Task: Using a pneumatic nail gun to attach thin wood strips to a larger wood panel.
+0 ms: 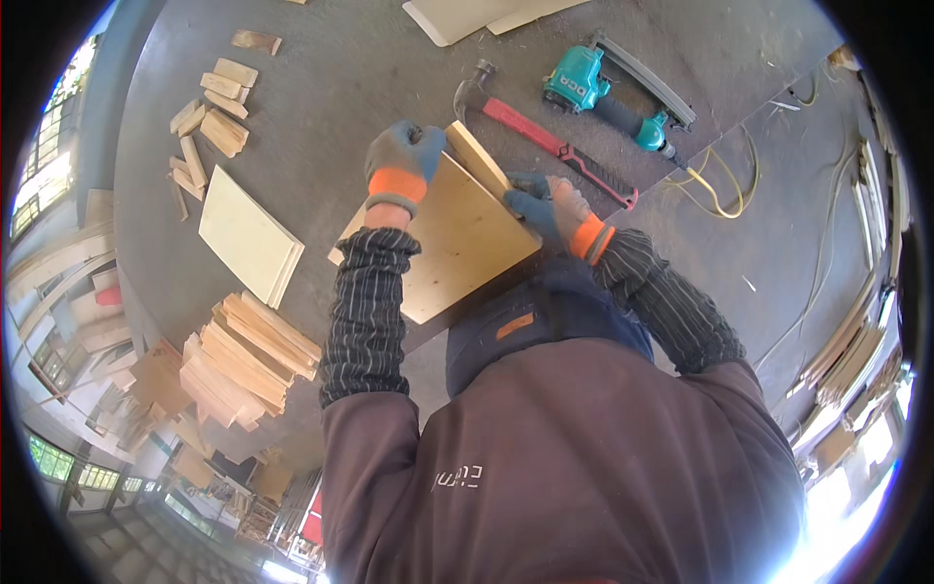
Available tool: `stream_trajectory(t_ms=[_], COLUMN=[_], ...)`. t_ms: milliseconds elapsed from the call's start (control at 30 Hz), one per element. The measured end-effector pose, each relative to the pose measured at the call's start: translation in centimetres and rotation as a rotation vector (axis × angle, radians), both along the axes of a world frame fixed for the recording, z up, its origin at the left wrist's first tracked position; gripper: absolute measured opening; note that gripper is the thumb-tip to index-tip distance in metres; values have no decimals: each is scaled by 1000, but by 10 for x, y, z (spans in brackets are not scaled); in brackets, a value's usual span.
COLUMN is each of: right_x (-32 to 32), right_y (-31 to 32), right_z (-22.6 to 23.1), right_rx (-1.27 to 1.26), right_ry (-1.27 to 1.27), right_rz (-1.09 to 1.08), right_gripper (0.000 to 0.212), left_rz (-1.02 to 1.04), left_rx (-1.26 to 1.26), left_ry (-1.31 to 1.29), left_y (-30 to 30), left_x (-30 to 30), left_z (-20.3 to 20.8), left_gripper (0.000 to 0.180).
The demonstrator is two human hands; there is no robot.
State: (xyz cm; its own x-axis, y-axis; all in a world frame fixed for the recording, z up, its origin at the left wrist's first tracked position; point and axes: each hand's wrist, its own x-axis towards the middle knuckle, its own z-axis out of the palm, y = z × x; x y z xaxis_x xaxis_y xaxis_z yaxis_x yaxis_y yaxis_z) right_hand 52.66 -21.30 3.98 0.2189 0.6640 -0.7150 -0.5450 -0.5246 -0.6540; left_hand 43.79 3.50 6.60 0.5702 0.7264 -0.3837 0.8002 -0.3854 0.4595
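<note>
A pale wooden panel (457, 234) lies tilted on the work table in front of me. A short wooden strip (479, 159) stands along its far right edge. My left hand (404, 161), in a grey and orange glove, is closed at the strip's far end by the panel's corner; its fingertips are partly hidden. My right hand (559, 209), gloved the same way, has its fingers bent around the strip's near end and the panel's right corner. A claw hammer (545, 136) with a red and black handle lies just beyond the strip.
A teal nail gun (603, 92) with a yellow air hose (715, 200) lies at the far right. To the left are small wood offcuts (224, 131), stacked thin panels (251, 234) and a pile of wooden strips (248, 360). Pale boards (477, 15) lie at the far edge.
</note>
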Motion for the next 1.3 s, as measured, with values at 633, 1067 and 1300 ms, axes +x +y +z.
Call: stream_trajectory(t_ms=[633,1067,1300], right_x=[-22,-27,-23], right_y=[-48,-49,-50], right_z=[34,37,33], right_rx=[157,266,271], right_ry=[240,672,748], right_rz=[144,-19,5], right_gripper=[58,62,65], left_rz=[-20,-129,-169], left_rx=[-846,-793,-786], left_ry=[21,87,66], left_y=[-3,-1,-2], left_x=[-17,-17,-16], left_z=[37,23,27], left_gripper=[39,44,45])
